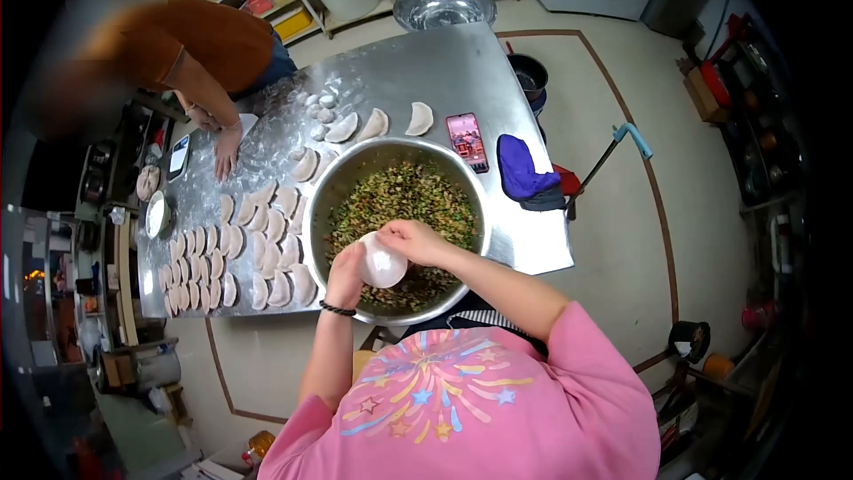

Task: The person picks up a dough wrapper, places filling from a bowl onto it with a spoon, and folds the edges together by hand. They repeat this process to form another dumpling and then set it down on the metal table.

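A round white dough wrapper is held between my two hands, above a large metal bowl of chopped green and brown filling. My left hand, with a dark bracelet at the wrist, grips the wrapper's left edge. At its upper right edge, my right hand pinches it with the fingertips. The wrapper looks flat, with no filling visible on it. Rows of folded dumplings lie on the metal table left of the bowl, and several more lie beyond it.
Across the table at the left, a co-worker leans over with a hand on the floured surface. A phone and a purple cloth item lie right of the bowl. Dough pieces, a small white bowl and a metal basin are also around.
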The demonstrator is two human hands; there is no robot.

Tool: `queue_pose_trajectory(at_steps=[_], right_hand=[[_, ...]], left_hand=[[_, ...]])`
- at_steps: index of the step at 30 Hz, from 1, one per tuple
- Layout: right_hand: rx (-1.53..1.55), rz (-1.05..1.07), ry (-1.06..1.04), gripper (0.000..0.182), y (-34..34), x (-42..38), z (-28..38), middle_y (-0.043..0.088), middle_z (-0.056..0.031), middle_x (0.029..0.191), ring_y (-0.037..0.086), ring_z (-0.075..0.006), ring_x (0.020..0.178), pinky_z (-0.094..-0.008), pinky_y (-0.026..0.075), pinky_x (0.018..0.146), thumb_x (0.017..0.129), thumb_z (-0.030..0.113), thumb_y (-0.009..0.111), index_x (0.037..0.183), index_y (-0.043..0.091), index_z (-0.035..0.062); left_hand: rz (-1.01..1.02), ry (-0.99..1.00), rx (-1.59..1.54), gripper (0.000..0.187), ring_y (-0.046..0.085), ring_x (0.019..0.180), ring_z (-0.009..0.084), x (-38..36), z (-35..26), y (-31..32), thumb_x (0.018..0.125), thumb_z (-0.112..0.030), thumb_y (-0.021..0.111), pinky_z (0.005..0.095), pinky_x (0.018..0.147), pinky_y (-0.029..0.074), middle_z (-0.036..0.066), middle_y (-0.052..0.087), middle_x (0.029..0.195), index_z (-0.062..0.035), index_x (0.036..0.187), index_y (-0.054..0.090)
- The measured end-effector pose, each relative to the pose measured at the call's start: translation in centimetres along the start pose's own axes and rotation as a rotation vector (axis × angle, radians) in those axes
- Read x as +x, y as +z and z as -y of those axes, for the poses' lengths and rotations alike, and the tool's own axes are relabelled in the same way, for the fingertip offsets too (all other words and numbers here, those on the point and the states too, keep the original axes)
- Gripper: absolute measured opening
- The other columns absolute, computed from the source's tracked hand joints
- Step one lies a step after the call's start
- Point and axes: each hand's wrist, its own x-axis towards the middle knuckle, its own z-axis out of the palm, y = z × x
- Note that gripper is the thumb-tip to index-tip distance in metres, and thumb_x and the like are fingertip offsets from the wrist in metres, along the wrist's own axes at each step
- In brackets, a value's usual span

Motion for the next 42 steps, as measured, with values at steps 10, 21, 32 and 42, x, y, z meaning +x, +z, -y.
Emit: queue_pose_trajectory(at_steps=[10, 21, 32, 42], right_hand=[[-0.228, -0.205, -0.375, 0.03, -4.1, -2.1, -0.9, 0.06, -0.017, 0.071, 0.061, -0.0293, 0.065, -0.0371, 0.046, 0.059, 0.078, 0.031, 0.062, 0.086, 0.062, 0.0024], [-0.245, -0.141, -0.289, 0.033, -5.1, -2.4, -0.1, 0.061, -0.0183, 0.074, 0.061, -0.0337, 0.071, -0.0397, 0.047, 0.065, 0.075, 0.035, 0.063, 0.081, 0.063, 0.0026], [-0.266, -0.177, -0.335, 0.031, -4.2, -3.0, 0.2, 0.063, -0.0154, 0.074, 0.062, -0.0258, 0.067, -0.0348, 0.047, 0.062, 0.075, 0.032, 0.066, 0.085, 0.064, 0.0029], [-0.123, -0.281, -0.25, 0.03, -3.8, -2.6, -0.1, 0.064, -0.0158, 0.077, 0.064, -0.0284, 0.071, -0.0354, 0.049, 0.065, 0.076, 0.031, 0.064, 0.089, 0.065, 0.0044]], left_hand=[[-0.192, 0.006, 0.235, 0.026, 0.05, 0.069, 0.0046, -1.4, 0.3, 6.0, 0.094, -0.025, 0.045, 0.0189, 0.059, 0.039, -0.002, 0.058, 0.083, -0.0026, 0.095, 0.058], [-0.079, 0.185, 0.636, 0.031, 0.058, 0.079, 0.0113, -1.3, 0.4, 6.1, 0.096, -0.025, 0.041, 0.0249, 0.069, 0.047, 0.003, 0.06, 0.095, -0.0019, 0.111, 0.054], [-0.095, 0.126, 0.417, 0.027, 0.053, 0.076, 0.0078, -0.5, 1.2, 5.5, 0.095, -0.026, 0.042, 0.0212, 0.066, 0.043, 0.0, 0.059, 0.091, -0.0033, 0.101, 0.056], [-0.113, 0.032, 0.069, 0.022, 0.051, 0.071, 0.0077, -1.3, 0.2, 6.9, 0.093, -0.02, 0.047, 0.0232, 0.063, 0.042, -0.001, 0.058, 0.079, -0.002, 0.093, 0.059]])
